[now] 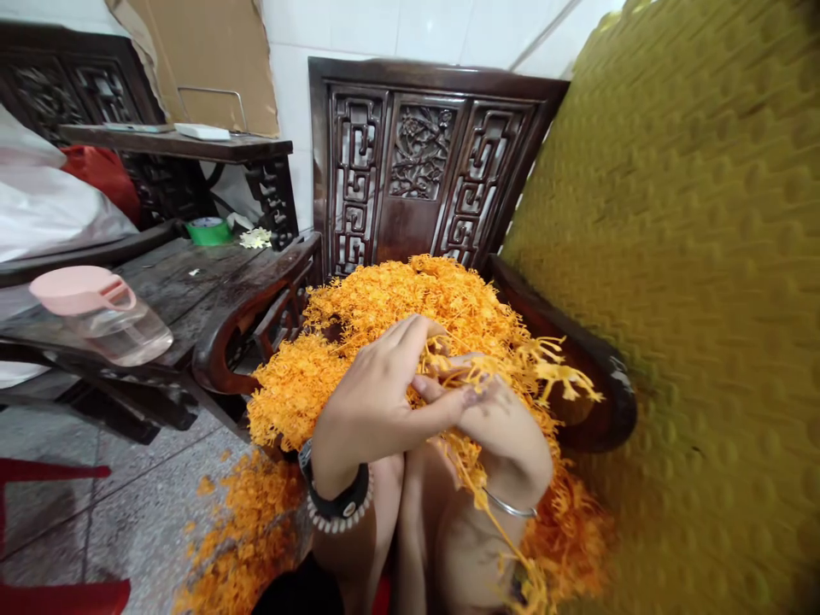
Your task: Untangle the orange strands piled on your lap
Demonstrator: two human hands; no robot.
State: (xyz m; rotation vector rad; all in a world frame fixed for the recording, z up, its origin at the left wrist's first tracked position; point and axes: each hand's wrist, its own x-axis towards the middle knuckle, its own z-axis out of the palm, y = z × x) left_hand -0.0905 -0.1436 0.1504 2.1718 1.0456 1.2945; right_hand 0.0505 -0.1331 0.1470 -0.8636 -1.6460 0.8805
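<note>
My left hand [377, 393], with a dark watch and a beaded bracelet at its wrist, curls over in front of me with thumb and fingers closed around orange plastic flower sprigs [564, 376]. Against it, my right hand [506, 418], a silver bangle on its wrist, is bent inward and grips the same bunch. The right fingers are partly hidden behind the left. Branching tips stick out to the right, and a thin strand [503, 525] hangs down over my right forearm. Just beyond both hands rises a large heap of orange plastic flower pieces [410, 295].
The heap fills a carved dark wooden chair [419, 213]. More orange pieces [247, 521] lie on the floor at left. A pink-lidded water bottle [106, 316] and green tape [208, 231] rest on the left bench. A textured yellow-green panel [698, 256] walls the right side.
</note>
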